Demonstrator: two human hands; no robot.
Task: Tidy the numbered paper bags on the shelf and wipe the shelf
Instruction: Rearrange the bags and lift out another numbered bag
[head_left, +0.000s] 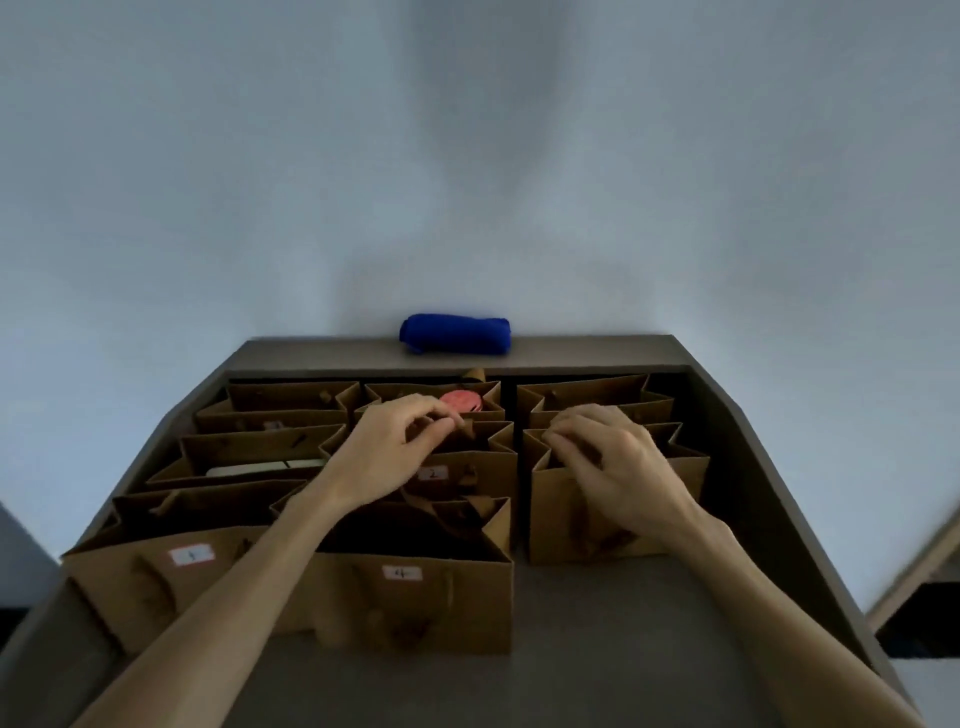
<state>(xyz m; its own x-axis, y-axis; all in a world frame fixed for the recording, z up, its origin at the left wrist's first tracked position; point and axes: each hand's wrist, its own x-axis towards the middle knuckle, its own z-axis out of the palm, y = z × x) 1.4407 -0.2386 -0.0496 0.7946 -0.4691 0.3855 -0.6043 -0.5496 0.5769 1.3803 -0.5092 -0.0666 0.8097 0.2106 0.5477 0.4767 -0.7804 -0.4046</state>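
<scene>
Left hand (395, 441): fingertips pinched on the top edge of the middle bag labelled 2 (467, 470); right hand (608, 457): fingers curled over the rim of the right-column bag (618, 499), presumably to square both into their columns. Paper bags stand upright, mouths up, long axes running left-right, ranked away from the grips; blue cloth (455, 333) lies well beyond on the shelf (597, 649) back ledge, unused.

1. Brown kraft paper bags (415, 597) across the middle of the frame, matt, a little creased, with small white paper labels (401, 573) stuck on.
2. The shelf (597, 649) at lower centre looks a matt grey-brown board, smooth, no shine.
3. Up at top centre, a blue cloth (455, 334), soft and matt, rolled.
4. The wall (467, 156) behind reads plain, matt, painted.
</scene>
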